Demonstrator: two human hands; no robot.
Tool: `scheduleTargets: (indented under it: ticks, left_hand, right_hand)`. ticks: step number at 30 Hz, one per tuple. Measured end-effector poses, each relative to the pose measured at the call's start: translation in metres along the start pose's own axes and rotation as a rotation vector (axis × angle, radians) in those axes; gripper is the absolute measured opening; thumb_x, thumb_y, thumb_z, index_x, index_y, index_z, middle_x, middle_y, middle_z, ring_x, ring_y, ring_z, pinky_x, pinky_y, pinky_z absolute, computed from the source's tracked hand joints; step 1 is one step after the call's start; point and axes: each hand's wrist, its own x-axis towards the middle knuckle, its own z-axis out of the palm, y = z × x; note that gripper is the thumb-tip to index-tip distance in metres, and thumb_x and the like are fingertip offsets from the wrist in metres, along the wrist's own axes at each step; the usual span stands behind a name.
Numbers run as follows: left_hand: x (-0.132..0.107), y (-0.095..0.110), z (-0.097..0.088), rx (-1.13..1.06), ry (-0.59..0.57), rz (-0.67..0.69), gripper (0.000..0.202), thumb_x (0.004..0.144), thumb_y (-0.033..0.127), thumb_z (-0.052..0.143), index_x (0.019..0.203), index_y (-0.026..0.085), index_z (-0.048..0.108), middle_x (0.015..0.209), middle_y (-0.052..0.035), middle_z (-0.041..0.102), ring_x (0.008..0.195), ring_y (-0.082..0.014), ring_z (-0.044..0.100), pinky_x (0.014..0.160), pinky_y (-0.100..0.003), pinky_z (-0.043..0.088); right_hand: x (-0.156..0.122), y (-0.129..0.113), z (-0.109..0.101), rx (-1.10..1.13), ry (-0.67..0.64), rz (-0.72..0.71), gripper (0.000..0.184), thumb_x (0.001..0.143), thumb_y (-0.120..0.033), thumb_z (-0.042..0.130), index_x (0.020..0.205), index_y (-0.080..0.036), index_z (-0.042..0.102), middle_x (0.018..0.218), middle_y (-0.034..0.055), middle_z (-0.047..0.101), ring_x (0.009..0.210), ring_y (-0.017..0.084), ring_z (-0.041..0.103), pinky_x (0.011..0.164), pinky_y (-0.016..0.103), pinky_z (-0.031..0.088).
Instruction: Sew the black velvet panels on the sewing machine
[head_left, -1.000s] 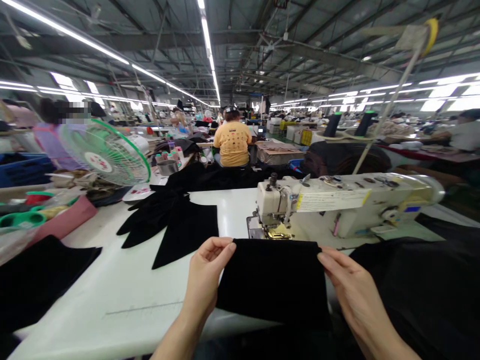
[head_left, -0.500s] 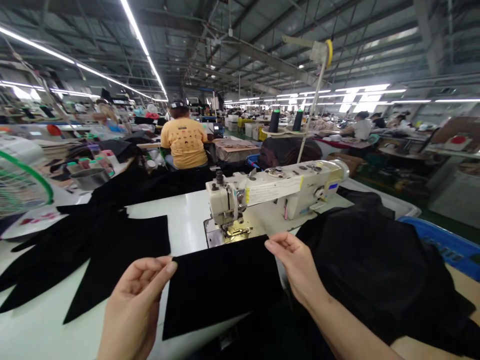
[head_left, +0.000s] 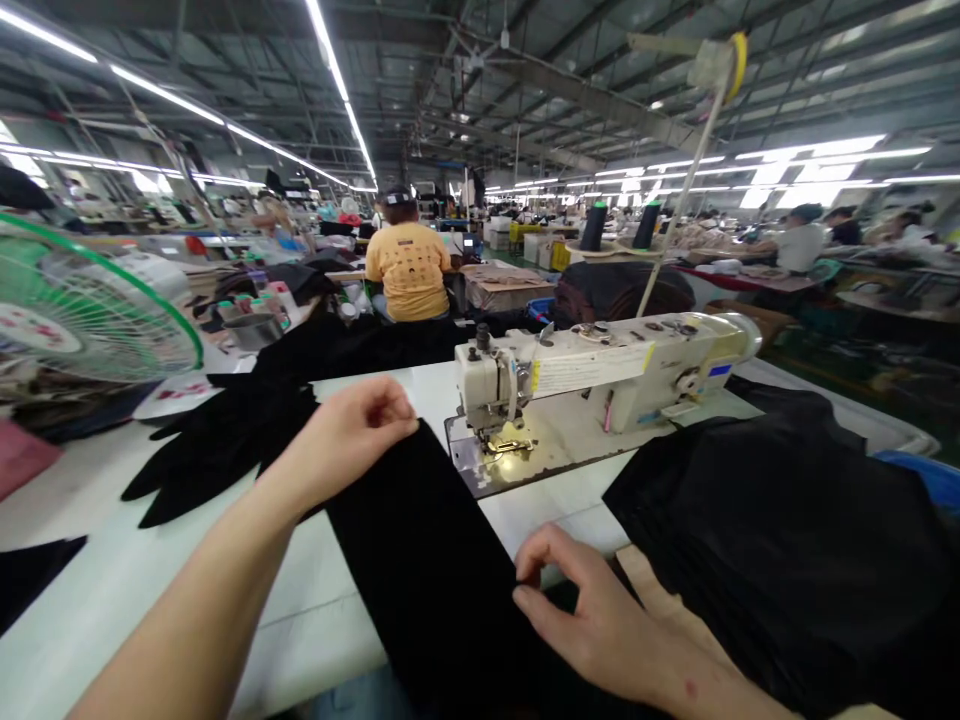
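A black fabric piece (head_left: 435, 540) stretches from the tabletop down over the front edge in the middle of the view. My left hand (head_left: 360, 430) is closed in a pinch on its upper corner. Lower down, the thumb and forefinger of my right hand (head_left: 585, 610) pinch the cloth's right edge. Just beyond the fabric stands a white sewing machine (head_left: 592, 375), its lit needle area (head_left: 510, 445) apart from the cloth. More black cloth pieces (head_left: 232, 440) lie to the left, partly behind my left forearm.
A heap of black fabric (head_left: 780, 530) covers the table's right side, near a blue basket (head_left: 919, 475). At left stands a green-rimmed fan (head_left: 97, 310). A thread stand pole (head_left: 679, 200) rises behind the machine. Farther back sits a person in a yellow shirt (head_left: 407, 270).
My left hand has moved up and away with its corner, and my right hand down toward me, turning the fabric from crosswise to slanted. The view has swung left.
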Motion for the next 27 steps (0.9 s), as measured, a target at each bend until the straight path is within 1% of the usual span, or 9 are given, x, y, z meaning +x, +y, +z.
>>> scheduleTargets:
  ticks: [2, 4, 7, 10, 12, 15, 19, 23, 27]
  left_hand:
    - [0.021, -0.011, 0.023, 0.105, -0.235, 0.069, 0.007, 0.067, 0.017, 0.063, 0.067, 0.02, 0.057, 0.063, 0.0038, 0.058, 0.061, -0.0144, 0.053, 0.06, -0.025, 0.04]
    - [0.033, -0.03, 0.056, 0.113, -0.33, 0.068, 0.012, 0.063, 0.008, 0.06, 0.063, 0.02, 0.056, 0.06, 0.0046, 0.057, 0.059, -0.0139, 0.053, 0.058, -0.025, 0.039]
    - [0.033, -0.06, 0.103, 0.091, -0.327, 0.051, 0.015, 0.062, 0.006, 0.06, 0.063, 0.02, 0.053, 0.06, 0.0044, 0.056, 0.059, -0.014, 0.053, 0.058, -0.025, 0.038]
    - [0.023, -0.082, 0.129, 0.064, -0.247, 0.033, 0.016, 0.068, 0.01, 0.06, 0.066, 0.021, 0.049, 0.065, 0.003, 0.056, 0.063, -0.0146, 0.053, 0.059, -0.025, 0.039]
    - [0.017, -0.089, 0.136, 0.048, -0.199, 0.031, 0.016, 0.071, 0.011, 0.058, 0.066, 0.022, 0.046, 0.067, 0.0027, 0.055, 0.065, -0.0145, 0.052, 0.061, -0.025, 0.04]
    - [0.018, -0.092, 0.14, 0.04, -0.158, 0.033, 0.018, 0.071, 0.008, 0.056, 0.065, 0.022, 0.045, 0.066, 0.0032, 0.053, 0.064, -0.0141, 0.051, 0.063, -0.026, 0.039]
    - [0.036, -0.094, 0.144, 0.022, -0.133, -0.006, 0.017, 0.068, 0.009, 0.059, 0.067, 0.022, 0.048, 0.065, 0.0034, 0.055, 0.062, -0.0139, 0.052, 0.061, -0.026, 0.039]
    - [0.055, -0.098, 0.148, -0.019, -0.157, -0.046, 0.016, 0.066, 0.011, 0.064, 0.07, 0.02, 0.051, 0.062, 0.004, 0.058, 0.058, -0.0133, 0.055, 0.057, -0.025, 0.04]
    - [0.06, -0.102, 0.151, -0.032, -0.145, -0.077, 0.017, 0.066, 0.011, 0.065, 0.074, 0.02, 0.053, 0.063, 0.0034, 0.06, 0.058, -0.0135, 0.056, 0.056, -0.025, 0.041]
  right_hand:
    - [-0.004, 0.011, 0.014, 0.053, -0.063, 0.096, 0.004, 0.083, -0.018, 0.059, 0.083, -0.022, 0.062, 0.079, -0.0017, 0.065, 0.078, 0.016, 0.061, 0.072, 0.026, 0.048]
    - [-0.006, 0.028, 0.024, 0.073, -0.072, 0.19, 0.006, 0.083, -0.018, 0.06, 0.082, -0.021, 0.065, 0.077, -0.0013, 0.067, 0.076, 0.017, 0.064, 0.071, 0.026, 0.049]
    - [-0.008, 0.054, 0.027, -0.057, -0.098, 0.184, 0.015, 0.08, -0.011, 0.062, 0.09, -0.021, 0.068, 0.083, 0.0, 0.071, 0.081, 0.018, 0.067, 0.075, 0.027, 0.05]
    - [-0.012, 0.072, 0.02, -0.346, -0.153, -0.044, 0.023, 0.083, -0.005, 0.055, 0.096, -0.02, 0.066, 0.09, 0.0032, 0.071, 0.084, 0.02, 0.067, 0.078, 0.03, 0.051]
    - [-0.016, 0.078, 0.015, -0.511, -0.163, -0.198, 0.025, 0.086, -0.003, 0.049, 0.098, -0.02, 0.063, 0.088, 0.0043, 0.069, 0.081, 0.021, 0.066, 0.075, 0.031, 0.051]
    - [-0.016, 0.079, 0.011, -0.651, -0.138, -0.32, 0.024, 0.086, -0.001, 0.048, 0.095, -0.02, 0.06, 0.085, 0.0038, 0.066, 0.076, 0.021, 0.062, 0.069, 0.031, 0.049]
    - [-0.004, 0.076, 0.01, -0.699, -0.065, -0.359, 0.02, 0.085, -0.002, 0.053, 0.087, -0.021, 0.059, 0.093, 0.005, 0.063, 0.086, 0.022, 0.059, 0.071, 0.033, 0.048]
    - [0.005, 0.08, 0.014, -0.593, -0.037, -0.398, 0.024, 0.082, 0.0, 0.052, 0.091, -0.02, 0.06, 0.098, 0.006, 0.066, 0.092, 0.023, 0.06, 0.081, 0.037, 0.051]
    - [0.006, 0.086, 0.016, -0.582, -0.036, -0.413, 0.025, 0.081, 0.001, 0.05, 0.092, -0.019, 0.06, 0.1, 0.0077, 0.067, 0.095, 0.024, 0.062, 0.084, 0.04, 0.053]
